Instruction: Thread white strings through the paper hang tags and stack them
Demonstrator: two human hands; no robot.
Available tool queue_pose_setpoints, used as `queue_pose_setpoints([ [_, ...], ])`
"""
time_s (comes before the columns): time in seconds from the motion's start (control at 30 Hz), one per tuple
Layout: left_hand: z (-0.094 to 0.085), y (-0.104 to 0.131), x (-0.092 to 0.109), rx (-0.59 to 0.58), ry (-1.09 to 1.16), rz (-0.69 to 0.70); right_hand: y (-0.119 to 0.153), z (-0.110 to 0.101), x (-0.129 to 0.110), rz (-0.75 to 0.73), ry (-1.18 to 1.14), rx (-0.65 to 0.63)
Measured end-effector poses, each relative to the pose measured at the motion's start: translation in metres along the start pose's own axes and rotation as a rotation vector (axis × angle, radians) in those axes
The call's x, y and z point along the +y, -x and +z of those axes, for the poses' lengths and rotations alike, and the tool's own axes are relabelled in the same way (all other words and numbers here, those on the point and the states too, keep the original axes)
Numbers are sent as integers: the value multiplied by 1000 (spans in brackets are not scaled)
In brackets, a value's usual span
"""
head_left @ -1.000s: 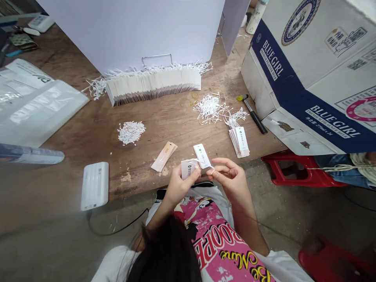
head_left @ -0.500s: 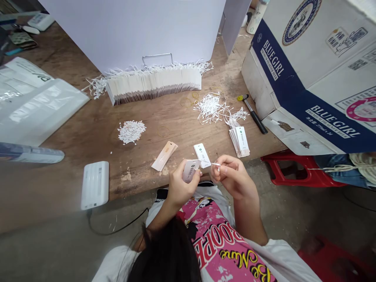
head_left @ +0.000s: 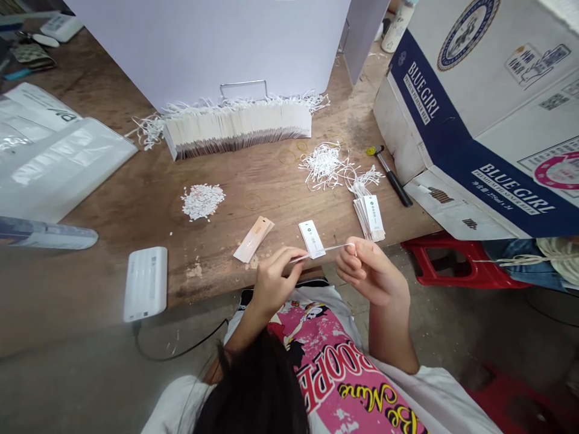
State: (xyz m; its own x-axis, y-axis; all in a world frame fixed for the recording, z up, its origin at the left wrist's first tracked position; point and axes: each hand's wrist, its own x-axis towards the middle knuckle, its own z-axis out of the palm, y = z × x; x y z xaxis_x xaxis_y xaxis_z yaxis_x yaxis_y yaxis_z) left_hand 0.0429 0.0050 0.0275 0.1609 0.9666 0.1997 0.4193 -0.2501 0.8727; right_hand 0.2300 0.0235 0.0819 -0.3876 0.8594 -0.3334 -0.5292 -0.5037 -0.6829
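My left hand (head_left: 277,278) pinches a hang tag (head_left: 299,258), seen nearly edge-on. A white string (head_left: 335,247) stretches from the tag to my right hand (head_left: 374,271), whose thumb and finger are closed on its end. Just beyond my hands lies a stack of white hang tags (head_left: 312,237), with a stack of tan tags (head_left: 254,240) to its left. Right of them is a bundle of strung tags (head_left: 373,218). Farther back sits a pile of loose white strings (head_left: 326,164).
A long row of strung tags (head_left: 239,129) stands before a pale panel (head_left: 203,48). White scraps (head_left: 203,202) and a power bank (head_left: 145,283) are at left. A small hammer (head_left: 392,178) lies beside a beer carton (head_left: 452,138). A red stool (head_left: 470,270) stands at right.
My right hand has moved right, drawing the string out taut from the tag. My left hand has turned the tag from face-on to nearly edge-on.
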Motion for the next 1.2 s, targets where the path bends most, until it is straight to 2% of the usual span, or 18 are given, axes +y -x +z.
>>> queue_pose_setpoints([
  [0.2, 0, 2, -6, 84, -45, 69, 7, 3, 2, 24, -85, -30],
  [0.37, 0, 0, -3, 114, -1, 5, 9, -1, 17, -9, 17, -28],
  [0.5, 0, 0, 5, 74, 31, -146, 5, -5, 36, -140, 249, 111],
  [0.6, -1, 0, 9, 49, 54, -223, 2, -3, 44, -172, 355, 228],
  [0.8, -1, 1, 12, 48, 72, -270, -2, 9, 45, -307, 479, 312],
  [0.9, -1, 2, 14, 37, 91, -276, -2, 12, 47, -317, 490, 358],
  [1.03, -3, 2, 17, 45, 104, -284, -2, 11, 50, -336, 472, 316],
  [1.2, -4, 2, 20, 59, 176, -298, -6, 4, 53, -450, 539, 239],
])
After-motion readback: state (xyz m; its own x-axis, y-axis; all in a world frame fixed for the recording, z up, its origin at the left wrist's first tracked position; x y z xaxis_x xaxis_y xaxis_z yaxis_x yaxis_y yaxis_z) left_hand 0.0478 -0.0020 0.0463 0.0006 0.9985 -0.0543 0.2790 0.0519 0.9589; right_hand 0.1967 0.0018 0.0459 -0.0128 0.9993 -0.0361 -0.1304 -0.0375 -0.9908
